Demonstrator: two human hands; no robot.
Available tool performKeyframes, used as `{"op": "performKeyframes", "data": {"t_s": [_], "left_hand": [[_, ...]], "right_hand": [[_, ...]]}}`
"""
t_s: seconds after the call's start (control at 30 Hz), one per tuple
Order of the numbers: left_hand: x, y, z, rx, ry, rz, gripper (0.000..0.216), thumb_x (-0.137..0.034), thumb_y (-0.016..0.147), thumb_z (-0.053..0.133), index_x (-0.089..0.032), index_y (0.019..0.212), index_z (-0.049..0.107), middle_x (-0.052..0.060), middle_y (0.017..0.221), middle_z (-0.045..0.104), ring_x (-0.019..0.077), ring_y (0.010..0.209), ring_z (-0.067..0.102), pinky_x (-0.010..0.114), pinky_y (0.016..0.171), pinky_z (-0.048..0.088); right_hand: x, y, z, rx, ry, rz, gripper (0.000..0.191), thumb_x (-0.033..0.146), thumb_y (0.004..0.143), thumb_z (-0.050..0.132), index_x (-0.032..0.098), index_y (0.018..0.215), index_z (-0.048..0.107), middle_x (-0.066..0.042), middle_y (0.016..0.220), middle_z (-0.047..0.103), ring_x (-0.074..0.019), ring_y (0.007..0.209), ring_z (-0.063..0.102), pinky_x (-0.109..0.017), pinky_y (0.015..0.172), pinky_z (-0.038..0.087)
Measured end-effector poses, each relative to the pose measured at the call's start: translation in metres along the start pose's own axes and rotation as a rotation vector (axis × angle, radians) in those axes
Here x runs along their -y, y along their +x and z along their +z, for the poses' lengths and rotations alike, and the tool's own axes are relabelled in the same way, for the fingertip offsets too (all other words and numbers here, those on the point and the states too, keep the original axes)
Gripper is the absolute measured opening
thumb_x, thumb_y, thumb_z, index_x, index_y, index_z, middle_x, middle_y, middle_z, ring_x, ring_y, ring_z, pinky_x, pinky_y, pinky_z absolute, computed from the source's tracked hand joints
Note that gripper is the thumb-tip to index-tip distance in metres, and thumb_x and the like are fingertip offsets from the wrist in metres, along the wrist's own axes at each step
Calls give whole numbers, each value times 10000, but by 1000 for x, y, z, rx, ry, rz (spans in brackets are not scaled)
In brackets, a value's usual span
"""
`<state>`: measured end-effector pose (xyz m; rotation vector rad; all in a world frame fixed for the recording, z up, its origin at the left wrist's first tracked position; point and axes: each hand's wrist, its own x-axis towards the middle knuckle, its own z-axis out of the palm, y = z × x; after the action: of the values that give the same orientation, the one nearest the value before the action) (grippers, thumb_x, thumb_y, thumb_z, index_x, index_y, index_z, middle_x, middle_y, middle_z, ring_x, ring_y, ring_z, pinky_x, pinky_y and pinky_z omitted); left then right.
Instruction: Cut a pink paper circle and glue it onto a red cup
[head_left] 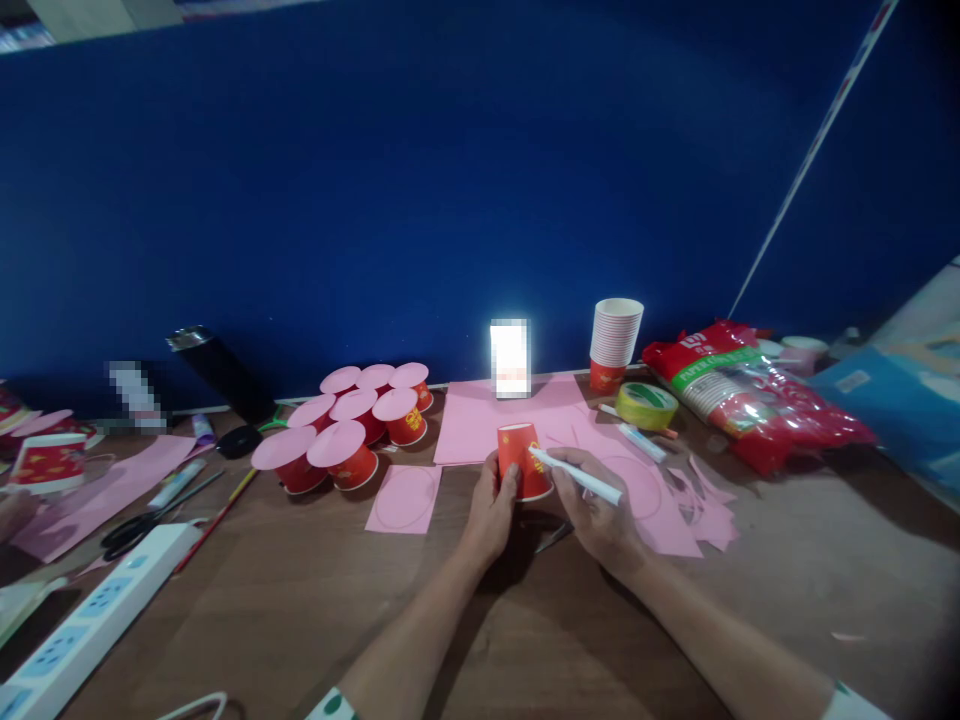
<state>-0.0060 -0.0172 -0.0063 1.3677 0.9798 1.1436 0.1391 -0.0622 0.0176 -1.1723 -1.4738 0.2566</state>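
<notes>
My left hand (495, 505) is closed around a red paper cup (517, 450) with yellow print. The cup is upside down, its white rim at the bottom. In my right hand (600, 510) is a slim white pen (585, 478), its tip at the cup's printed side; whether it touches cannot be made out. Beneath my hands lies a dark metal tool (553, 538), partly hidden. To the left, a pink paper square (405, 500) bears a drawn circle. Several upturned red cups (356, 470) beyond it carry pink paper discs (337, 443) on top.
Pink sheets (465, 430) lie ahead, before a bright phone (511, 360). A cup stack (616, 340), yellow tape (646, 406), a red plastic pack (750, 390) and paper scraps (709, 515) are on the right. A power strip (105, 610), scissors (127, 535) and another person's hand (16, 512) are left.
</notes>
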Motion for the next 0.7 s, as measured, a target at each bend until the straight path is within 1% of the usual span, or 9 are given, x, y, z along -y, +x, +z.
{"op": "performKeyframes", "data": {"t_s": [0.23, 0.47, 0.7], "left_hand": [[-1, 0, -1, 10, -16, -12, 435, -467, 870, 502, -177, 1192, 535, 99, 1180, 631, 220, 1072, 578, 342, 950, 419], [1, 0, 0, 13, -17, -1, 430, -462, 876, 494, -183, 1201, 530, 95, 1188, 627, 223, 1083, 575, 350, 957, 419], [-1, -1, 0, 15, -4, -3, 423, -465, 872, 497, -184, 1187, 534, 94, 1168, 635, 224, 1062, 586, 352, 942, 428]], "right_hand": [[-1, 0, 0, 4, 2, 5, 186, 280, 906, 510, 196, 1038, 610, -85, 952, 690, -209, 848, 672, -334, 747, 567], [0, 0, 0, 0, -5, -12, 171, 252, 906, 516, 198, 1037, 610, -74, 946, 682, -198, 860, 662, -334, 782, 556], [-1, 0, 0, 0, -10, -6, 176, 276, 907, 513, 200, 1032, 610, -76, 949, 690, -205, 856, 669, -332, 767, 560]]}}
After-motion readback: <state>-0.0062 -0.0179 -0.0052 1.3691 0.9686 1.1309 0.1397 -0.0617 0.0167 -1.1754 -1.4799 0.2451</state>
